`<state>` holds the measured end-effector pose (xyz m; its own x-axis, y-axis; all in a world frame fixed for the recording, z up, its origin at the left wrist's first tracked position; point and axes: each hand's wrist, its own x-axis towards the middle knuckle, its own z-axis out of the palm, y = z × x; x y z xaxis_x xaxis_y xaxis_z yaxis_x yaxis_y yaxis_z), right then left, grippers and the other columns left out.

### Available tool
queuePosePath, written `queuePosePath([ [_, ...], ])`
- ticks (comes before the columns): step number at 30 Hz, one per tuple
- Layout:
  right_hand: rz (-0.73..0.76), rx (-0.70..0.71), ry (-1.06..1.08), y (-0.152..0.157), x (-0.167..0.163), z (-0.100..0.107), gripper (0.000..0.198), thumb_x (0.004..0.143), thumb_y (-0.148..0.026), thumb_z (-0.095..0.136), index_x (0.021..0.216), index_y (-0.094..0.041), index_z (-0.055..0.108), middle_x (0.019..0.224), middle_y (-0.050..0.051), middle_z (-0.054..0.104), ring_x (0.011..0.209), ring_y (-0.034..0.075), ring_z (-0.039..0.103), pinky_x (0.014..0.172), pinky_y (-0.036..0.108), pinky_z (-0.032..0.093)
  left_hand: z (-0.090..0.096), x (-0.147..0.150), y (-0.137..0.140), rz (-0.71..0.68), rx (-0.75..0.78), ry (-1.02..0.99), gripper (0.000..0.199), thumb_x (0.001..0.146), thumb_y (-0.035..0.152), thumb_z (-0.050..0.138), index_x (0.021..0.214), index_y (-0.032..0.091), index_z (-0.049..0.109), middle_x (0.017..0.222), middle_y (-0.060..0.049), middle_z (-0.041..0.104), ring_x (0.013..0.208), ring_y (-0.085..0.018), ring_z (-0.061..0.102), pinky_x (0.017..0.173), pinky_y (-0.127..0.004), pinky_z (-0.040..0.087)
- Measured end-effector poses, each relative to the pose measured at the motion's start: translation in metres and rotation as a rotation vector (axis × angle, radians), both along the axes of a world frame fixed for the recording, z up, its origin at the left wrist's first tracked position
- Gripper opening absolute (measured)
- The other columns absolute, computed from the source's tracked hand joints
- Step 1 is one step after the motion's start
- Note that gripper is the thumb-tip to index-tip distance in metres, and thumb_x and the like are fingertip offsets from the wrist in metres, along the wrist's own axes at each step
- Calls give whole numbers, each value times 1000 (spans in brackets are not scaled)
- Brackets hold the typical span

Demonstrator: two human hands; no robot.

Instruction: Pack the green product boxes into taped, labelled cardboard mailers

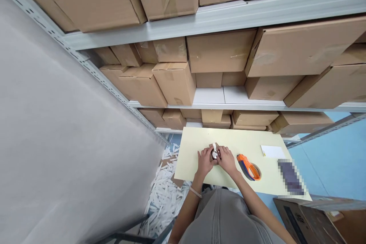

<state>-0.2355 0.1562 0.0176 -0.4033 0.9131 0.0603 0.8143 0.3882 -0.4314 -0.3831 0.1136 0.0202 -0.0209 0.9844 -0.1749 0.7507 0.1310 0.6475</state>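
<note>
A small, shiny, rounded silver object [215, 154] is between my two hands over the cream table [190, 145]. A white strip [214, 146] sticks up at its far side, and a bit of brown material shows behind it. My left hand [204, 161] grips the object from the left, thumb at its near edge. From the right, my right hand [227, 158] closes on it with the fingertips. The fingers cover part of the object, so its exact kind cannot be made out. To the right of my right hand lies an orange and blue tape dispenser [249, 167].
A white card [272, 151] and a blurred-out dark item [291, 177] lie on the table's right side. Shelves with many cardboard boxes [174, 82] rise behind it. White paper strips [162, 194] cover the floor at left, beside a grey wall [71, 141]. An open carton [314, 221] stands lower right.
</note>
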Motion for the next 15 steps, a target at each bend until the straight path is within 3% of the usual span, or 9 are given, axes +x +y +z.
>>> queuePosePath([
  [4,-6,-26,54,-2,-2,-3,41,83,-14,46,123,-18,55,110,10,66,104,27,51,87,37,38,2,0,2,1,-40,-19,72,80,32,63,147,32,35,142,-5,48,132,-29,41,118,-51,15],
  [11,-159,-178,485,4,-1,-14,35,82,-26,49,117,-23,56,97,3,70,91,24,55,84,36,45,4,-2,5,-16,-65,-45,68,78,28,63,143,34,43,137,-4,49,127,-27,44,113,-41,27],
  [15,-239,-163,536,5,-4,-17,34,84,-27,48,115,-23,60,85,3,68,87,25,56,80,34,45,5,0,4,-23,-67,-28,66,79,28,63,142,36,46,138,-3,48,129,-28,42,113,-41,25],
])
